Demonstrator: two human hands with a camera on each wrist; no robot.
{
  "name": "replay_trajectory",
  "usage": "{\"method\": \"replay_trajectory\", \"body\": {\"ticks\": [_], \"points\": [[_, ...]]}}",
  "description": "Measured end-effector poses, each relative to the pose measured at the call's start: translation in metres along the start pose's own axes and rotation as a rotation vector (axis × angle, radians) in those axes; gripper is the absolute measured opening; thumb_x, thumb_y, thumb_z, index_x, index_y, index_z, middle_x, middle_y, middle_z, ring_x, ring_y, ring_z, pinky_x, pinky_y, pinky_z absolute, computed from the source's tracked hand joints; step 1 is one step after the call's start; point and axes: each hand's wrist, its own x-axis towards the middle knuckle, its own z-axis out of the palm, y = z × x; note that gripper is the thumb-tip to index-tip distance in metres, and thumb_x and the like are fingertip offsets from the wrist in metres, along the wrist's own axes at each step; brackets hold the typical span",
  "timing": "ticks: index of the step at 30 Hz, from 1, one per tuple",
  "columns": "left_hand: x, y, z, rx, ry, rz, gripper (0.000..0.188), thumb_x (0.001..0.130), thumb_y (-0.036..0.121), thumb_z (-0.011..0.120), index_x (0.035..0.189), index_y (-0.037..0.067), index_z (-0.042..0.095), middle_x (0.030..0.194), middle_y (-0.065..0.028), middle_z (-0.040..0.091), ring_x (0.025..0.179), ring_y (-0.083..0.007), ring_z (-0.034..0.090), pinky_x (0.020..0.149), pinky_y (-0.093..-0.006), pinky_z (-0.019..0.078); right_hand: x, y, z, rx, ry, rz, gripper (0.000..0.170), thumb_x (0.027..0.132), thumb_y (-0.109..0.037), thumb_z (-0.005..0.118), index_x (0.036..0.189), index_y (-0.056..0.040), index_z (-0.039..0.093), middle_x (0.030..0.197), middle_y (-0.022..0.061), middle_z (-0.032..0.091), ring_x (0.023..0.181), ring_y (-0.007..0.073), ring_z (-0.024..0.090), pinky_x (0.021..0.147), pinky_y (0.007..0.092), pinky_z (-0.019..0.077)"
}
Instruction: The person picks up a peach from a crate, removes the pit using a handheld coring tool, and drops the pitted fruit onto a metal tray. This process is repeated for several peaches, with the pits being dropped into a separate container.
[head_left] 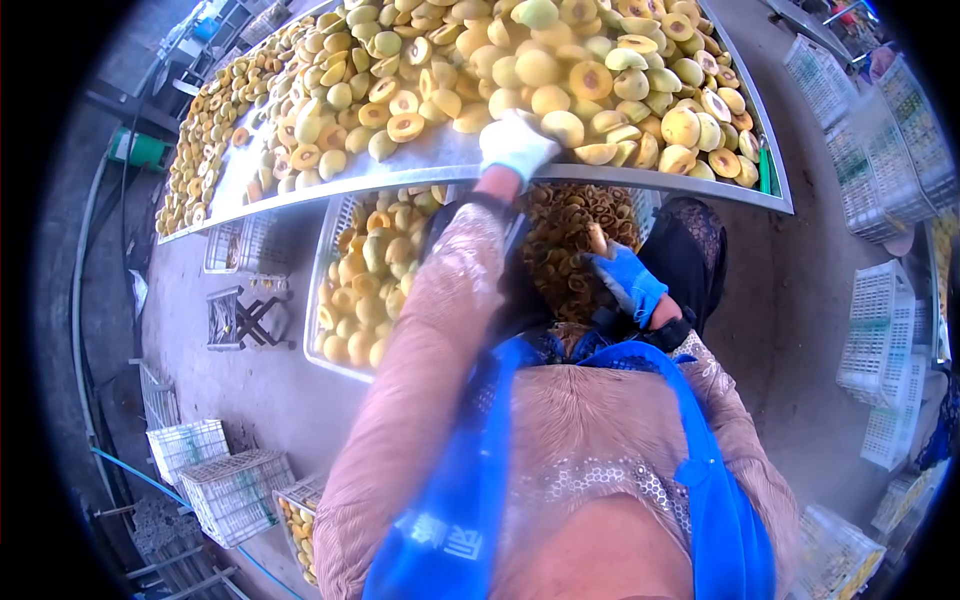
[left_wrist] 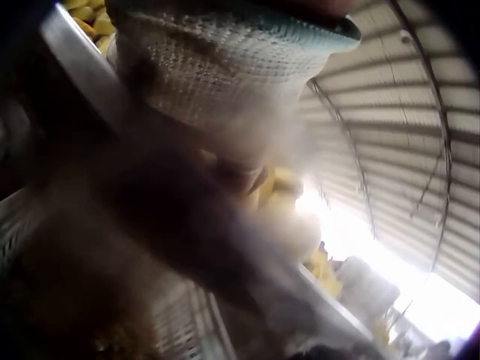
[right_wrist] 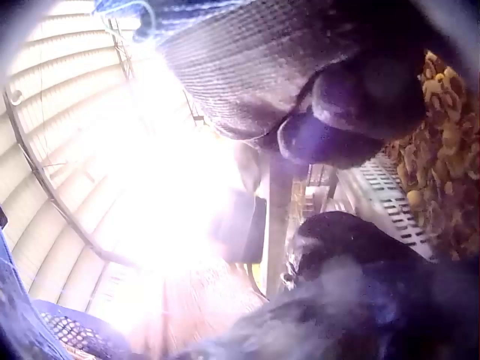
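Note:
In the head view my left hand [head_left: 515, 150], in a white knit glove, reaches over the near rim of a metal table [head_left: 400, 178] to the halved yellow fruits [head_left: 590, 80], which look like peaches. Its fingers are at the fruit by the rim, blurred and partly hidden; I cannot tell whether they grip a piece. The left wrist view has the glove [left_wrist: 225, 67] close above the rim. Lower, over a crate of brown pits [head_left: 570, 215], my right hand [head_left: 630, 280] in a blue glove grips a light wooden handle [head_left: 597, 238]. Its fingers [right_wrist: 330, 139] are curled in the right wrist view.
A white crate [head_left: 318, 330] full of yellow fruit stands under the table's near edge, left of my legs. White crates are stacked at the right [head_left: 890, 150] and lower left [head_left: 240, 490]. A small folding stool [head_left: 245, 320] sits on the floor at left.

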Motion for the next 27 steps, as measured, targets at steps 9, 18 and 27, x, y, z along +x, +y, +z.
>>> {"method": "replay_trajectory", "body": {"ticks": [9,18,27], "points": [[-0.056,-0.057,-0.066,-0.529,0.401,0.687,0.035,0.096,0.032,0.048,0.108,0.001,0.057,0.087,-0.0129,0.065,0.073,-0.0299,0.066,0.062,-0.0391,0.0551,0.009,-0.076,0.013,0.363,-0.052,0.253,0.024,0.097,-0.030,0.060,0.093,-0.0124,0.045,0.059,-0.0040,0.042,0.038,0.0053,0.037,0.031,0.0214,0.0266],[-0.071,-0.041,-0.033,-1.596,0.131,-0.055,0.050,0.104,0.048,0.036,0.126,0.006,0.050,0.116,-0.0072,0.058,0.097,-0.0187,0.062,0.080,-0.0321,0.0519,0.028,-0.116,0.043,0.201,-0.182,-0.083,0.027,0.097,-0.034,0.058,0.096,-0.0111,0.044,0.062,-0.0027,0.044,0.039,0.0049,0.037,0.032,0.0203,0.0277],[-0.099,-0.026,-0.026,-1.163,0.259,0.061,0.049,0.103,0.045,0.043,0.110,0.000,0.061,0.098,-0.0073,0.065,0.087,-0.0151,0.061,0.078,-0.0299,0.0500,0.025,-0.123,0.043,0.512,-0.164,0.272,0.017,0.099,-0.022,0.053,0.107,-0.0066,0.056,0.078,-0.0026,0.057,0.063,0.0036,0.050,0.051,0.0202,0.0401]]}}
